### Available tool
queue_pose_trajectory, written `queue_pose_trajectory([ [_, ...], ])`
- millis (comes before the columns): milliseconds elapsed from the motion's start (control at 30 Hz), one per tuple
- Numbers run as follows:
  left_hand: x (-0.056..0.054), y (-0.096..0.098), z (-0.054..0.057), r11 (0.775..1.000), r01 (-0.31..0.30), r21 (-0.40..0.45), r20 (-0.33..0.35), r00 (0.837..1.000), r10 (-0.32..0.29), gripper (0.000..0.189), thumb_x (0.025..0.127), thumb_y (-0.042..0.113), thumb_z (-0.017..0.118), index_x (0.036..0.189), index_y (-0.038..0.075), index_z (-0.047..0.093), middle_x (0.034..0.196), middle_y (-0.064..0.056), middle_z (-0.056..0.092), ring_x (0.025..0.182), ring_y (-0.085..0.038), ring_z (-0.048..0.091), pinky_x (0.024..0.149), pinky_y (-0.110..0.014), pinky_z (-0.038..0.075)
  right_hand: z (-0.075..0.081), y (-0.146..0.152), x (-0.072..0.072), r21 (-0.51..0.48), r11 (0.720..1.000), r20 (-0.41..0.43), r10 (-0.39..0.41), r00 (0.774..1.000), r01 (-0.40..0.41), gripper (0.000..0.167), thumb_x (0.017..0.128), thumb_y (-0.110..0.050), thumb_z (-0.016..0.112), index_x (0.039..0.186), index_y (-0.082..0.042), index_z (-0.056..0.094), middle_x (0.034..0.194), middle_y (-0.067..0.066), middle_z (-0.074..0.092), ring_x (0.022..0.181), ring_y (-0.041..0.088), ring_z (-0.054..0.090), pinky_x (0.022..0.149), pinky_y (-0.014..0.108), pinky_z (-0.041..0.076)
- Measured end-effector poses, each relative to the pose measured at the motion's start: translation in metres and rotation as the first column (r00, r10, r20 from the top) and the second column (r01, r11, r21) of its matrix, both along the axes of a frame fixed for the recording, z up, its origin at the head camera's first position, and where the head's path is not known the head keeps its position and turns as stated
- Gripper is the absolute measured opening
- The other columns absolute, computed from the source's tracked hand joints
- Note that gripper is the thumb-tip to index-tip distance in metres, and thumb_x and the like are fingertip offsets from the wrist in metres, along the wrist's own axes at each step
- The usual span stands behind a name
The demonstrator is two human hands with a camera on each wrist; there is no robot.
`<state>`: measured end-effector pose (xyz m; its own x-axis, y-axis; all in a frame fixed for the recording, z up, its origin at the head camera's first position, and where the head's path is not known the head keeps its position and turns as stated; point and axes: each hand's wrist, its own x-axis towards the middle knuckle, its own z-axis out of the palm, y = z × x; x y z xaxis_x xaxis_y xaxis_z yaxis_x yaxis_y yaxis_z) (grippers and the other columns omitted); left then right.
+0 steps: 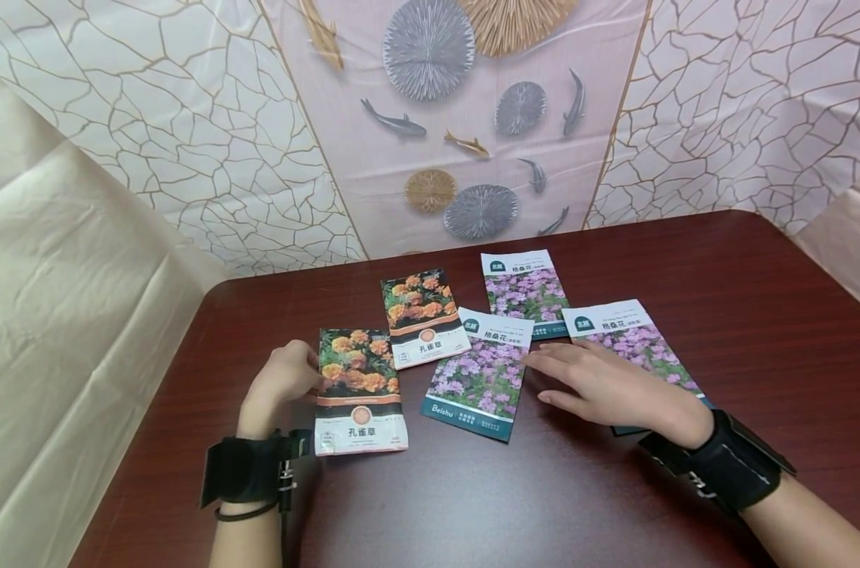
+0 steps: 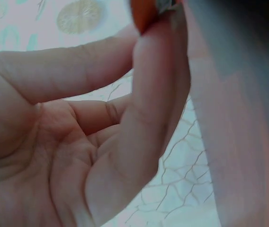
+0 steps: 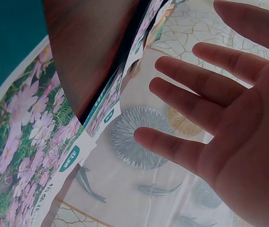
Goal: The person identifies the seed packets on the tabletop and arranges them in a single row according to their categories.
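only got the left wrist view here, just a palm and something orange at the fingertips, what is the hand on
Observer: The left hand pinches the left edge of a marigold seed packet lying on the table.
Operator: any other packets out
Observer: Four more: a second marigold packet and three purple flower packets, the middle one overlapping that marigold packet's corner.
Operator: where is the other hand
Observer: The right hand lies flat with fingers straight, its fingertips at the middle purple packet's right edge, partly covering the rightmost purple packet.
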<state>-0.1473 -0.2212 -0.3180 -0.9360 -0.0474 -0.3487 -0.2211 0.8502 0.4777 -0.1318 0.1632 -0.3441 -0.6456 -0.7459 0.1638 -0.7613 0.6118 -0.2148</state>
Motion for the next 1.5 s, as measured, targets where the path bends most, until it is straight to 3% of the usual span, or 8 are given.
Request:
queue_pose_trajectory([
  [233,0.005,-0.014,0.009,0.998,-0.066,0.009,-0.066,0.996,0.066,0.024,0.081,0.001,0.066,0.1,-0.009,0.055,0.082,-0.015,0.059,0.068,-0.02,0.059,0.059,-0.033,0.05,0.002,0.005,-0.002,-0.011,1.0,0.016,-0.028,0.999,0.028,0.041,0.086,-0.02,0.064,0.122,-0.002,0.056,0.116,0.014,0.058,0.107,0.031,0.054,0.088,0.052,0.042],
  [500,0.0,-0.026,0.0,0.986,-0.166,0.013,-0.12,0.979,0.167,0.024,0.083,0.001,0.065,0.102,-0.007,0.052,0.089,-0.02,0.054,0.072,-0.026,0.06,0.061,-0.035,0.054,0.007,0.011,-0.005,-0.022,0.997,0.042,-0.072,0.997,0.073,0.042,0.086,-0.021,0.063,0.123,-0.002,0.055,0.117,0.015,0.058,0.108,0.031,0.053,0.089,0.053,0.04],
  [833,-0.003,-0.042,-0.014,0.972,-0.233,-0.016,-0.124,0.965,0.229,0.018,0.082,-0.001,0.064,0.095,-0.007,0.053,0.084,-0.022,0.056,0.064,-0.026,0.062,0.055,-0.031,0.053,0.009,0.014,-0.005,-0.023,0.997,0.026,-0.069,0.997,0.07,0.043,0.086,-0.02,0.064,0.124,-0.001,0.055,0.116,0.016,0.058,0.108,0.031,0.054,0.089,0.053,0.04],
  [1100,0.001,-0.062,-0.016,0.957,-0.28,-0.078,-0.127,0.955,0.269,0.019,0.082,0.0,0.061,0.097,-0.008,0.053,0.081,-0.021,0.055,0.068,-0.029,0.056,0.054,-0.032,0.049,0.011,0.014,-0.004,0.003,0.997,0.039,-0.079,0.996,0.079,0.044,0.086,-0.02,0.063,0.125,-0.003,0.054,0.116,0.015,0.059,0.107,0.031,0.054,0.089,0.055,0.039],
  [1333,0.005,-0.077,-0.018,0.946,-0.289,-0.144,-0.118,0.955,0.274,0.023,0.082,0.005,0.06,0.098,-0.009,0.052,0.09,-0.026,0.053,0.079,-0.036,0.049,0.062,-0.041,0.043,0.013,0.017,-0.005,0.001,0.997,0.042,-0.083,0.996,0.083,0.044,0.086,-0.02,0.064,0.125,-0.003,0.055,0.115,0.015,0.059,0.106,0.03,0.055,0.088,0.055,0.04],
  [1500,0.005,-0.083,-0.023,0.927,-0.341,-0.154,-0.107,0.939,0.327,0.026,0.083,0.004,0.059,0.103,-0.01,0.05,0.097,-0.029,0.051,0.086,-0.04,0.048,0.072,-0.048,0.043,0.018,0.026,-0.01,-0.033,0.996,-0.006,-0.084,0.996,0.084,0.041,0.085,-0.017,0.065,0.121,0.001,0.057,0.111,0.015,0.061,0.1,0.029,0.059,0.081,0.047,0.047],
])
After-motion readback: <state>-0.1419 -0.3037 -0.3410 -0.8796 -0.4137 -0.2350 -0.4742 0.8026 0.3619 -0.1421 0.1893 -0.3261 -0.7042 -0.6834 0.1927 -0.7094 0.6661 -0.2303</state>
